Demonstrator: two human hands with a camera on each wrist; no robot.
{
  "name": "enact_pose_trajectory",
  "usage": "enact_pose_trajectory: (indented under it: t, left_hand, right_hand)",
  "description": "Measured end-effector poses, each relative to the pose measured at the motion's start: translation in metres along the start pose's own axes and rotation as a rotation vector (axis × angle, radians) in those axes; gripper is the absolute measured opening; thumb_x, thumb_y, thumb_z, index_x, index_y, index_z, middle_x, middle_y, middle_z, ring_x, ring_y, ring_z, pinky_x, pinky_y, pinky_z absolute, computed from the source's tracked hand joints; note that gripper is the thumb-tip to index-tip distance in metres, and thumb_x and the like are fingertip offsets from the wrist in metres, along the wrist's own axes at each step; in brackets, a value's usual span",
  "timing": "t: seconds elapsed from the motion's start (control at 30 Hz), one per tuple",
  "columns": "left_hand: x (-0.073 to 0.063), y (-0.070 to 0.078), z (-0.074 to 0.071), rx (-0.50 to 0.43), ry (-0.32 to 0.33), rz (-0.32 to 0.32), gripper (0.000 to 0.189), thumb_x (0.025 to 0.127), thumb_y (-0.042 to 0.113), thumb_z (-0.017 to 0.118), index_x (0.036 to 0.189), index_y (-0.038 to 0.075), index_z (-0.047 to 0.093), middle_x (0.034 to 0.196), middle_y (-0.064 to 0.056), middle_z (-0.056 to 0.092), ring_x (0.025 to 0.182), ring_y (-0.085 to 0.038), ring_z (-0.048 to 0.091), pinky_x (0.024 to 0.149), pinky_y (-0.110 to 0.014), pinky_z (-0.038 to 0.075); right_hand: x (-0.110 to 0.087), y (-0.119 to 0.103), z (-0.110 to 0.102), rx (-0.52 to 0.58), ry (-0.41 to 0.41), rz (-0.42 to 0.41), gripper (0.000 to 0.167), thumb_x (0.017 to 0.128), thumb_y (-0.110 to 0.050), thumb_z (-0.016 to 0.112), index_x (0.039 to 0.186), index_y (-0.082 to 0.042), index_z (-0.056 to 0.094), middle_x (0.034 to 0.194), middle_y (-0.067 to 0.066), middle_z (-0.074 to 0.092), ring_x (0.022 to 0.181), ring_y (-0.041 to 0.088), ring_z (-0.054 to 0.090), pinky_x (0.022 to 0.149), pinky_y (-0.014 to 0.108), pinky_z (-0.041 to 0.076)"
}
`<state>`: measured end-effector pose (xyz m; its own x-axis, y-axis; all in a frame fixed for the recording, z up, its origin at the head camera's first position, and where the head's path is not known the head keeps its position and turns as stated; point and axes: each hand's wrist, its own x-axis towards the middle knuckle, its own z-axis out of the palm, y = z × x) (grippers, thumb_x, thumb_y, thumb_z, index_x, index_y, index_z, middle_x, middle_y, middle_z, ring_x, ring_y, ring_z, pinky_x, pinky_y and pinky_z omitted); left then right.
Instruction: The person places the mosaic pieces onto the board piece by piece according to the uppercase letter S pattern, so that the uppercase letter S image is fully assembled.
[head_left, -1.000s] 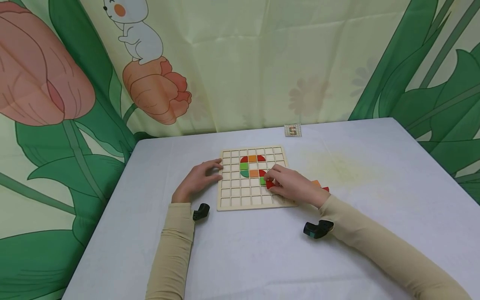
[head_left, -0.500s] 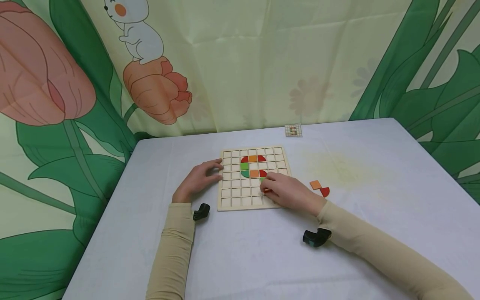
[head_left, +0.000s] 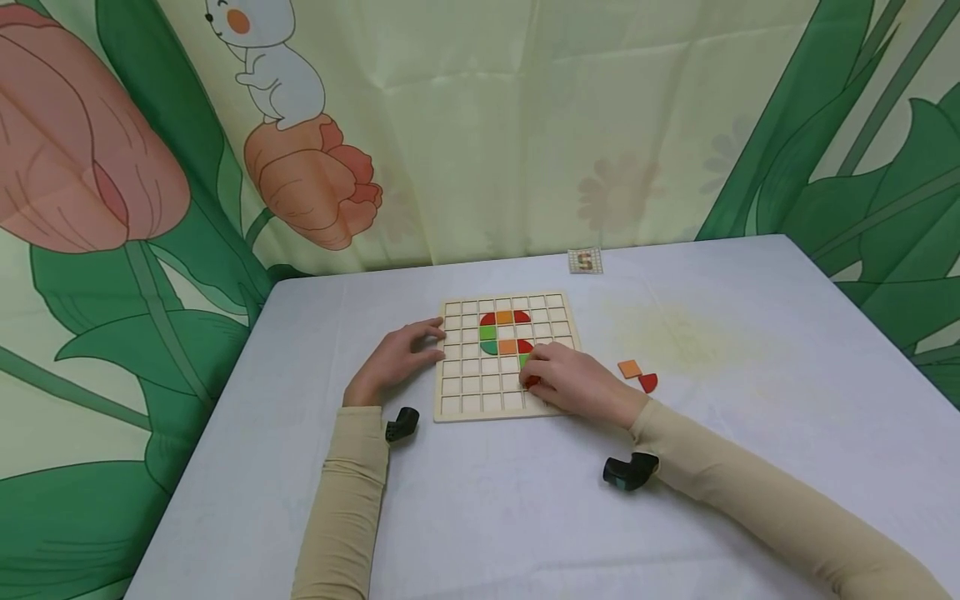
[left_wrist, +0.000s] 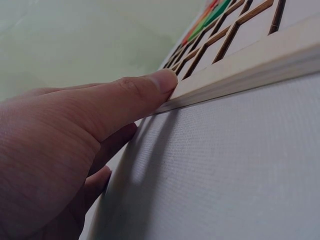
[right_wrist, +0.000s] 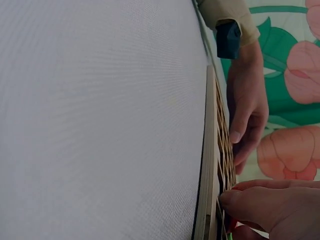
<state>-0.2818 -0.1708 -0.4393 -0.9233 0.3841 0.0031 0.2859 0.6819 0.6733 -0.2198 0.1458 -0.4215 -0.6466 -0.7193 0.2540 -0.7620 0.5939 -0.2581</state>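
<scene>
A pale wooden grid board [head_left: 471,387] lies on the table. My left hand [head_left: 403,357] touches its left edge with thumb and fingertips, the fingers relaxed. In the left wrist view the thumb [left_wrist: 145,90] lies against the board's rim. Over the board's lower right part, my right hand [head_left: 576,380] pinches a red tile [head_left: 532,382], mostly covered by the fingers. It is just below a green square tile [head_left: 524,360] in the grid. Red, orange and green tiles form a curved line on the board, including an orange square [head_left: 507,347] and a teal rounded tile [head_left: 489,347].
A loose orange square tile [head_left: 629,369] and a red rounded tile [head_left: 648,382] lie right of the board. A small patterned card [head_left: 585,261] is at the table's back edge. A printed curtain [head_left: 480,150] hangs behind the white-covered table [head_left: 495,508].
My right hand has shifted slightly left and nearer with the red tile, down to the spot below the green square. The two loose tiles at right came into full view. My left hand stayed still.
</scene>
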Motion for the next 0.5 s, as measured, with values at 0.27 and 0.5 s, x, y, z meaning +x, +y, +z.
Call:
enact_pose_trajectory:
  t: [0.27, 0.5]
  left_hand:
    - [-0.0002, -0.0007, -0.0006, -0.004, 0.002, 0.012, 0.033, 0.091, 0.026, 0.071, 0.121, 0.012, 0.066, 0.15, 0.001, 0.045, 0.142, -0.021, 0.034, 0.117, -0.04, 0.025]
    - [-0.001, -0.0002, -0.0011, -0.006, -0.005, 0.001, 0.034, 0.091, 0.025, 0.071, 0.122, 0.012, 0.065, 0.15, 0.001, 0.044, 0.143, -0.021, 0.033, 0.118, -0.041, 0.024]
  right_hand:
    - [0.0021, 0.0039, -0.0002, 0.07, -0.025, 0.065, 0.014, 0.086, -0.011, 0.075, 0.099, -0.012, 0.072, 0.097, -0.002, 0.062, 0.089, 0.013, 0.057, 0.078, 0.029, 0.054]
    - [0.0045, 0.0025, -0.0022, 0.133, -0.035, 0.114, 0.015, 0.087, -0.011, 0.073, 0.101, -0.007, 0.071, 0.097, 0.001, 0.062, 0.083, 0.013, 0.057, 0.077, 0.03, 0.053]
